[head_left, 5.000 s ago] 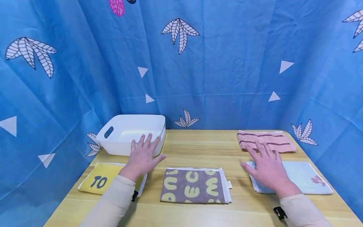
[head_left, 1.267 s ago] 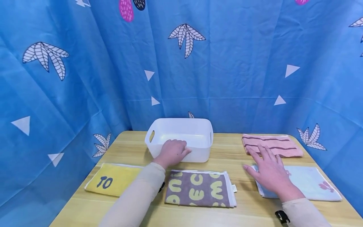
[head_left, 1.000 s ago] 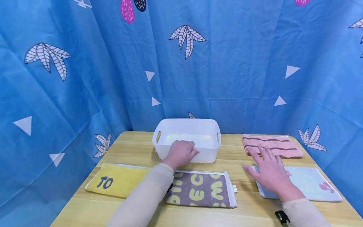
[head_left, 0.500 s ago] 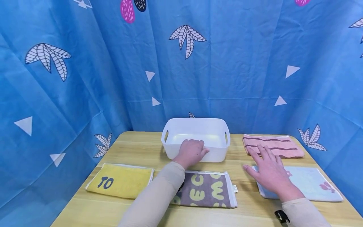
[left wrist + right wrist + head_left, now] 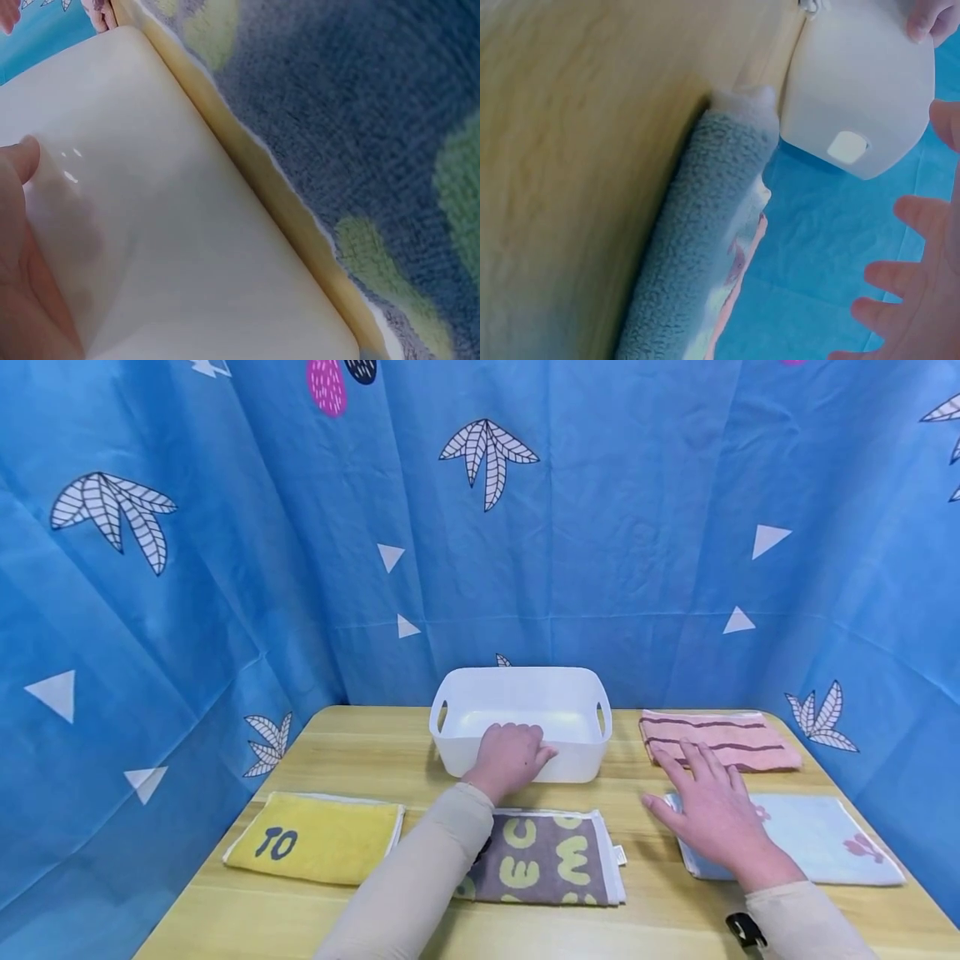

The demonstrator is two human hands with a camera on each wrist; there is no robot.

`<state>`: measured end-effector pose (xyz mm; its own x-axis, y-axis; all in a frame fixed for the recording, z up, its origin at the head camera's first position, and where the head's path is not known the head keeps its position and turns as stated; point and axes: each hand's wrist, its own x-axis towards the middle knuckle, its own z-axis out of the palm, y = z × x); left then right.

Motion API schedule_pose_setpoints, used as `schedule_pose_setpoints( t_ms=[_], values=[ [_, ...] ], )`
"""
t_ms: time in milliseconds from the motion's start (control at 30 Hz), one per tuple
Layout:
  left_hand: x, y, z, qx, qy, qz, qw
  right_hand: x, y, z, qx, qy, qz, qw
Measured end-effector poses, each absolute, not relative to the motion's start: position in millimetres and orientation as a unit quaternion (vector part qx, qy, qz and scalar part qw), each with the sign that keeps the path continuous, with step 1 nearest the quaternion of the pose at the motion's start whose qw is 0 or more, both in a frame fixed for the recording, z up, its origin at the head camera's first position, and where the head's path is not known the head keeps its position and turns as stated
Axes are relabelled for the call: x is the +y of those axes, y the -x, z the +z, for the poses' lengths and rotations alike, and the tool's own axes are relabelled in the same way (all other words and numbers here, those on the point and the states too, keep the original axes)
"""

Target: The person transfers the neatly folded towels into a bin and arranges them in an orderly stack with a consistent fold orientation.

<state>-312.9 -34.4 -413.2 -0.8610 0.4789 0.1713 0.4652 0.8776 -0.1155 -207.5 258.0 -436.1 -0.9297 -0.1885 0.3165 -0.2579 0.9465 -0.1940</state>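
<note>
My left hand (image 5: 506, 758) grips the front rim of a white plastic basket (image 5: 577, 763), fingers curled over into it. In the left wrist view the thumb (image 5: 22, 159) lies against the basket's outer wall (image 5: 172, 217). The basket stands upright at the back middle of the table, an oval handle hole at each end. My right hand (image 5: 712, 814) hovers with spread fingers over the left end of a folded light blue towel (image 5: 817, 839). A folded grey-brown towel (image 5: 551, 860) with yellow-green letters lies before the basket, partly hidden by my left forearm.
A folded yellow towel (image 5: 322, 843) marked "TO" lies at the left. Behind the light blue one is a folded pink towel (image 5: 750, 745) with dark red stripes. A blue printed curtain (image 5: 600, 527) encloses the back and sides of the wooden table (image 5: 360, 739).
The basket has slid right from the back left corner to the back middle. My left hand went from open above it to gripping its rim. The right hand stays about where it was.
</note>
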Motion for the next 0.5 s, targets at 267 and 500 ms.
schedule_pose_setpoints(
  t_ms=[267,500],
  values=[
    [-34.9,314.4,-414.0,-0.962,0.249,0.041,0.105,254.9,206.9,-433.3,-0.977,-0.113,0.115,0.140],
    [-38.7,308.7,-413.5,-0.956,0.265,0.038,0.117,254.1,206.5,-434.0,-0.977,-0.112,0.122,0.134]
  ],
)
